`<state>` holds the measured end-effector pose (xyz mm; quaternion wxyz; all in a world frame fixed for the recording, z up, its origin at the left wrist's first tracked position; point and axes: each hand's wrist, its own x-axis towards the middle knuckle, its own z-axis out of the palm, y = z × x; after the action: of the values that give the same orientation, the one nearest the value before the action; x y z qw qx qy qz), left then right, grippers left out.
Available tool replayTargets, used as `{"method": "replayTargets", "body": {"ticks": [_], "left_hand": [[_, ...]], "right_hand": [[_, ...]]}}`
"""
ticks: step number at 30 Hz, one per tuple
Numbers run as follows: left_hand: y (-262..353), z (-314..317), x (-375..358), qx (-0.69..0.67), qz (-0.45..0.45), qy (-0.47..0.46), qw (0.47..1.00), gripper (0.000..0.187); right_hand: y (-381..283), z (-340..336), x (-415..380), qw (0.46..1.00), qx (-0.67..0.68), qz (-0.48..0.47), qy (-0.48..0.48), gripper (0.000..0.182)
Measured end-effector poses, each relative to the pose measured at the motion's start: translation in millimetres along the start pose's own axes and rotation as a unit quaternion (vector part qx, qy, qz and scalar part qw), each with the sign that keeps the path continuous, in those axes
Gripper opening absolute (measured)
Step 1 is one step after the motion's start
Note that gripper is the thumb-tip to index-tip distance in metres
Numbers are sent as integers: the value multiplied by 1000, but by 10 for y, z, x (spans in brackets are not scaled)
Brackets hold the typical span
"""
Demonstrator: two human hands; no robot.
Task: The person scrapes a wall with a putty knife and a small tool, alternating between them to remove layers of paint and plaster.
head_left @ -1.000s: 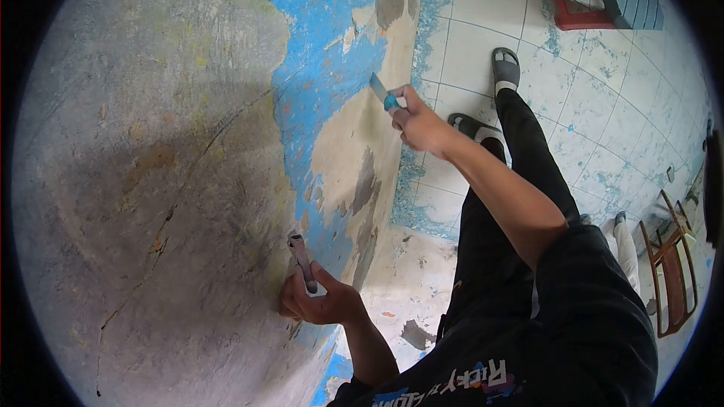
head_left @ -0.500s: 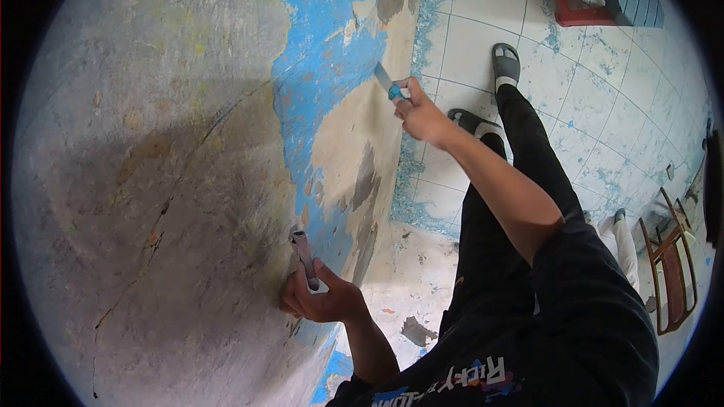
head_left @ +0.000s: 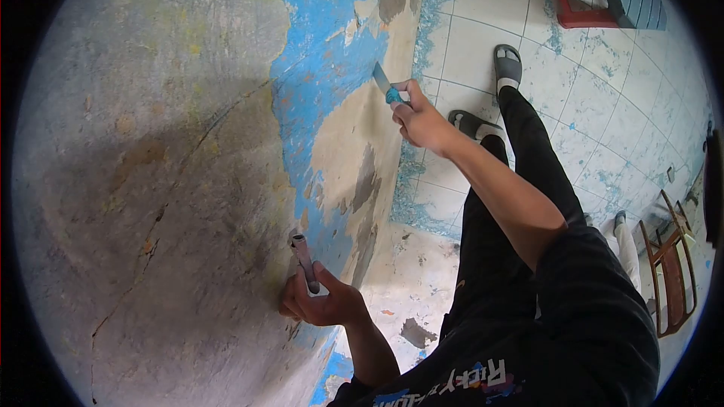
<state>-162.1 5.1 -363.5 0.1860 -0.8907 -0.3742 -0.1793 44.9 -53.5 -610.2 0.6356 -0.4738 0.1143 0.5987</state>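
My right hand (head_left: pixel 418 119) is closed on a scraper (head_left: pixel 393 95) with a turquoise handle. The scraper's thin blade is over the wall near the lower edge of a blue paint patch (head_left: pixel 320 68); whether it touches cannot be made out. Lower down, my left hand (head_left: pixel 324 300) is wrapped round a greyish-pink, tube-like tool (head_left: pixel 305 260) with a round, hollow-looking end, close to the wall (head_left: pixel 204 218). Bare beige plaster (head_left: pixel 343 143) shows between the blue areas.
Turquoise paint flakes (head_left: pixel 411 188) litter the tiled floor (head_left: pixel 483 0) along the wall. A red and grey plastic piece of furniture (head_left: pixel 584 19) is at the top right. At the right lies a brown wooden frame (head_left: pixel 671 279), beside another person's pale-clad leg (head_left: pixel 627 252).
My right hand and the scraper have shifted slightly, and the blade's angle has changed a little. My left hand stays almost in place, still holding the tube-like tool.
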Motion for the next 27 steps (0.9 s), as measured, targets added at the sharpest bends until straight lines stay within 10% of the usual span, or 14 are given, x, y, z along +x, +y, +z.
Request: {"method": "replayTargets", "body": {"ticks": [27], "left_hand": [[-16,-33,-20,-31,-13,0,999,19]], "right_hand": [[-63,-259,296,998,-34,55,-6,27]]}}
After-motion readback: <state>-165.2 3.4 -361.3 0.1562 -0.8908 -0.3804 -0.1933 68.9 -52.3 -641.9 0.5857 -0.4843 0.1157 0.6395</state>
